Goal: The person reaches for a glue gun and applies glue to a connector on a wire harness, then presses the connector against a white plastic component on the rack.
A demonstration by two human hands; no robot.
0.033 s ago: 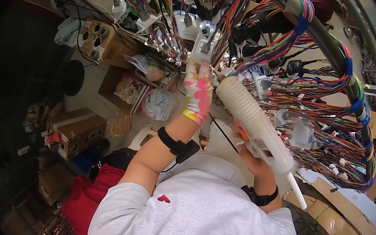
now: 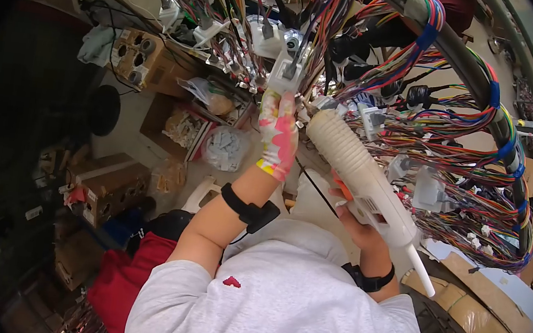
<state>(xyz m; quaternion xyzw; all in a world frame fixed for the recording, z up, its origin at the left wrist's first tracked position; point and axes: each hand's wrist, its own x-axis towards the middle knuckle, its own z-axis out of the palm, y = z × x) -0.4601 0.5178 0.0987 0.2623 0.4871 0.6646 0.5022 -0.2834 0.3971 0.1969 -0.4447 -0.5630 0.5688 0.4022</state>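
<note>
My left hand (image 2: 277, 131), in a white glove with a pink and yellow pattern, has its fingers closed around the lower end of a white plastic connector housing (image 2: 285, 76). A dark plug with wires running upward sits in that housing. My right hand (image 2: 356, 224), bare, grips a hot glue gun (image 2: 359, 168) by its handle, partly hidden under the gun's body. The gun's nozzle (image 2: 310, 107) points up and left, close beside my left fingertips. A white glue stick (image 2: 422, 272) sticks out of its back end.
Bundles of coloured wires (image 2: 441, 155) with connectors hang from a curved metal rail (image 2: 478, 66) ahead and right. Cardboard boxes (image 2: 149, 62) and a clear bag of white parts (image 2: 224, 148) stand to the left. The gun's black cord (image 2: 317, 187) runs below my hands.
My left hand has shifted very slightly down and left, and the housing has tilted a little with it. The glue gun and my right hand look unmoved.
</note>
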